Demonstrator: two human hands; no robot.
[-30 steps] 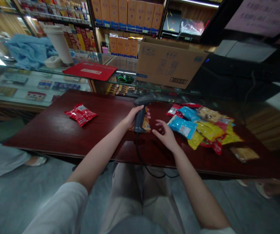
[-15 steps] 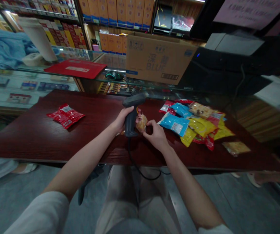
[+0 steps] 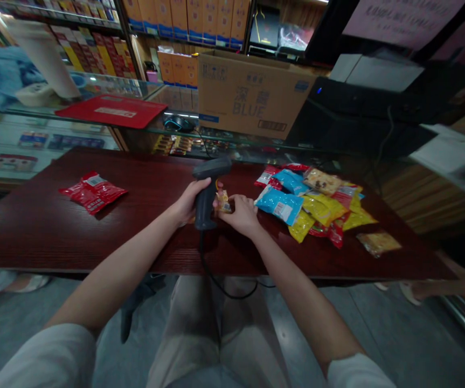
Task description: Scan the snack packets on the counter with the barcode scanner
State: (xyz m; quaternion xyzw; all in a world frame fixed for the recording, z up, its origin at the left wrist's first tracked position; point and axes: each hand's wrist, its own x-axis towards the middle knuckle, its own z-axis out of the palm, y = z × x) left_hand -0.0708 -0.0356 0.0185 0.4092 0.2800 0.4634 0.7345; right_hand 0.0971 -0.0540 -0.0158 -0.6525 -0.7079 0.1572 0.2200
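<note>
My left hand (image 3: 188,203) is wrapped round the handle of a dark grey barcode scanner (image 3: 205,200), its head at the top and its black cord hanging off the table edge. Just right of the handle, my right hand (image 3: 242,214) pinches a small clear-wrapped snack packet (image 3: 224,202) with a printed label. The scanner hides part of this packet. Beyond my right hand lies a pile of snack bags, with a blue bag (image 3: 280,205) nearest and a yellow bag (image 3: 323,209) beside it. A red snack bag (image 3: 93,192) lies alone on the left.
Another clear-wrapped snack (image 3: 379,242) lies near the right end of the dark red table (image 3: 143,237). Behind stand a glass counter with a red mat (image 3: 113,111), a computer mouse (image 3: 178,123) and a cardboard box (image 3: 250,97). Other people's feet show beyond both table ends.
My right hand has come in from the right and taken hold of the snack packet, lifting and turning it beside the scanner. My left hand keeps its grip on the scanner. The view has shifted right.
</note>
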